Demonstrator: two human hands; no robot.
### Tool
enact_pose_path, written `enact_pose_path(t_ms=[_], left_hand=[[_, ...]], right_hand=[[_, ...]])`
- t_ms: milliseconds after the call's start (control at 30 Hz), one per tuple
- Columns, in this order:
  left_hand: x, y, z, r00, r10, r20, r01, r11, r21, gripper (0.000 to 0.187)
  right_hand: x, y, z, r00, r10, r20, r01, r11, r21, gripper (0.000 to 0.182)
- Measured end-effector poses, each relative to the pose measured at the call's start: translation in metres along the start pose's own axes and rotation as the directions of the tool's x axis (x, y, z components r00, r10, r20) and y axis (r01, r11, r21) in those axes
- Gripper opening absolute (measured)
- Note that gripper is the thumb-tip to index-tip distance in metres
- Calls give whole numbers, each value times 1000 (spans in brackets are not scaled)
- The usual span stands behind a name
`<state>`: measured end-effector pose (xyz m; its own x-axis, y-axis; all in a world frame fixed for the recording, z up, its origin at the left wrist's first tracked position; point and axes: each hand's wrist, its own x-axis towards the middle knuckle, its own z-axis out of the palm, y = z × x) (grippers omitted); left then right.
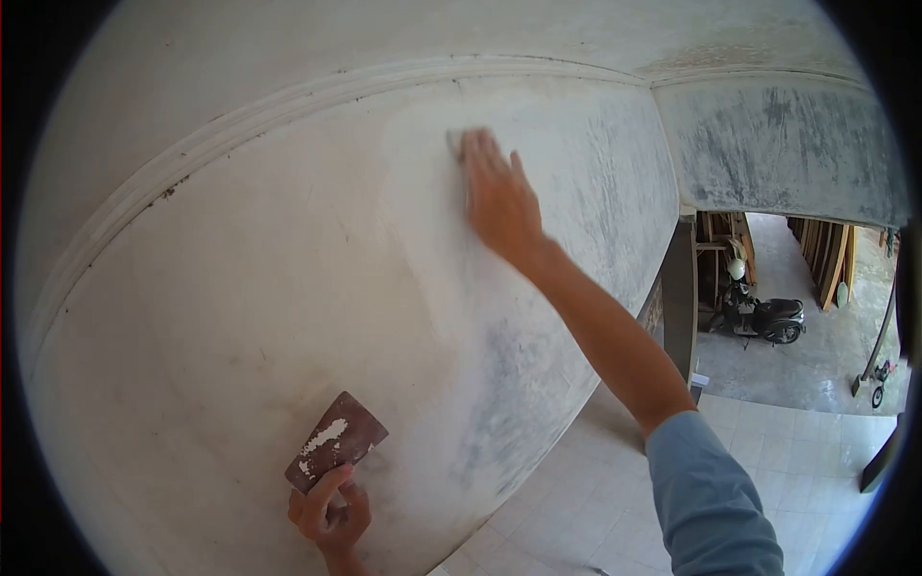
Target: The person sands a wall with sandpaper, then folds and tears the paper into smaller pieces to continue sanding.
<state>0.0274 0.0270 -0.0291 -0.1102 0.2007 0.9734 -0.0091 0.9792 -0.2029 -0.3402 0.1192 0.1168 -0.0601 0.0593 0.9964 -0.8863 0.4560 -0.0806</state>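
My left hand [329, 509] pinches the lower edge of a flat, dark brown putty scraper [358, 432]. White putty is smeared across the scraper's face. Higher up, my right hand [501, 197] presses toward the wall [317, 259] with its fingers extended upward and partly smeared by motion. A thin greyish flat piece [453, 144] shows along the left side of those fingers; its kind is not clear. Whitish coating covers much of the wall around both hands, with darker grey patches [615, 182] to the right and below.
A moulding [317, 91] runs along the top of the wall, below the ceiling [384, 34]. Far below lies a tiled floor [768, 461]. A motor scooter [764, 312] stands beyond on concrete, near leaning wooden boards [824, 254]. A dark post [680, 298] borders the opening.
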Motion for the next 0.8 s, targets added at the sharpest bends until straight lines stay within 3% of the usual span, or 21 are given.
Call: enact_pose_path(t_ms=[67, 133, 167, 200, 300, 333, 367, 400, 467, 533, 567, 667, 800], left_hand=[[-6, -3, -5, 999, -34, 33, 34, 999, 6, 28], [3, 0, -2, 999, 21, 24, -21, 1000, -4, 21], [6, 1, 0, 998, 52, 21, -51, 999, -7, 18], [7, 1, 1, 998, 54, 13, -54, 999, -7, 18], [5, -1, -1, 999, 34, 20, -34, 999, -5, 21], [2, -1, -3, 999, 8, 35, -8, 1000, -2, 24], [-1, -1, -6, 998, -17, 52, 17, 1000, 0, 27], [-2, -2, -6, 998, -21, 54, 20, 1000, 6, 27], [-3, -2, -8, 998, -22, 60, 21, 1000, 22, 27], [0, -1, -3, 1000, -6, 18, 6, 1000, -4, 28], [2, -1, -1, 1000, 1, -1, -1, 1000, -17, 28], [2, -1, -4, 999, 43, 32, -43, 999, 7, 13], [-2, -4, -4, 999, 30, 30, -30, 1000, 1, 10]], right_hand=[[7, -11, 4, 993, 122, 1, -121, 991, 50, 56], [-26, -42, -3, 999, -4, 54, 1, 999, 44, 55], [-50, -62, -19, 987, -155, 50, 154, 988, 18, 53], [-65, -74, -34, 994, -102, 31, 88, 947, 309, 52], [-44, -27, -9, 981, -192, -38, 195, 978, 77, 52], [-30, -7, 8, 982, -178, -66, 177, 984, -16, 52], [-11, 2, -2, 996, -74, -43, 75, 997, 20, 54], [2, 8, -1, 989, 148, 13, -148, 969, 198, 56], [-11, -8, -1, 979, 201, 22, -200, 949, 245, 59], [-56, -33, -7, 998, 14, 62, -25, 983, 183, 59], [-77, -46, -27, 998, -45, 47, 29, 954, 297, 58], [-73, -18, -28, 988, -144, 48, 131, 971, 202, 56], [-17, 11, 1, 979, 200, 36, -202, 942, 267, 56]])
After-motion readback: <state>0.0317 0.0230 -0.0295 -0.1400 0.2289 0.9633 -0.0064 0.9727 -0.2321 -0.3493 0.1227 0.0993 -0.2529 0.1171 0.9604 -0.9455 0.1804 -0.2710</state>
